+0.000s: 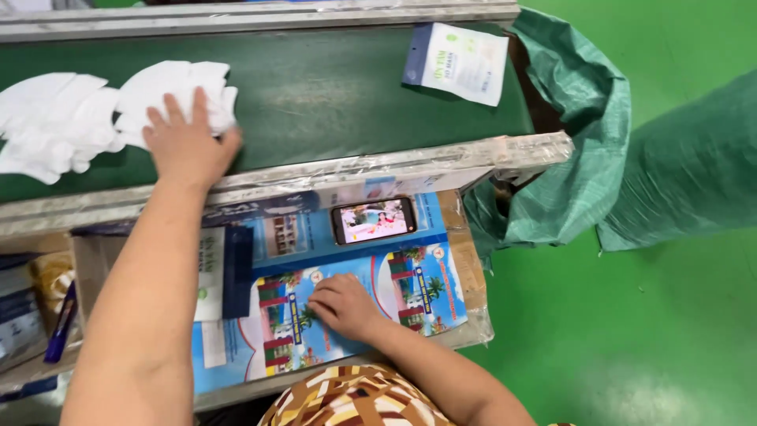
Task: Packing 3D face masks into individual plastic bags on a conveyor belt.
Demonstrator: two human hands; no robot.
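Head view: looks down on a dark green conveyor belt (331, 95) with dull, scuffed metal side rails, and a bench (473, 335) just below it.
Left hand: the left hand (188, 142) lies flat, fingers spread, pressing on a white sheet mask (169, 87) on the belt; it is open, not gripping.
White sheet masks: thin, limp, soft-looking fabric with scalloped, cut-out edges; a second white mask (51, 122) lies just beside the first, at the left of the belt.
Right hand: the right hand (343, 304) rests palm down on the bench, fingers loosely curled with the tips on a glossy printed sheet (410, 296); it holds nothing.
Printed sheet: smooth, flat, blue with colourful pictures, covering the bench top over brown cardboard.
Phone: a black smartphone (373, 221) with a lit screen lies flat on the sheet, near the rail, apart from the right hand.
Pouch: a flat white-and-blue rectangular packet (461, 63) lies at the far right end of the belt, well apart from the left hand.
Sacks: coarse green woven sacks (607, 150) hang and bunch at the belt's end, over a shiny green floor (631, 331).
Left edge: a blue pen (61, 323) stands in a cluttered box.
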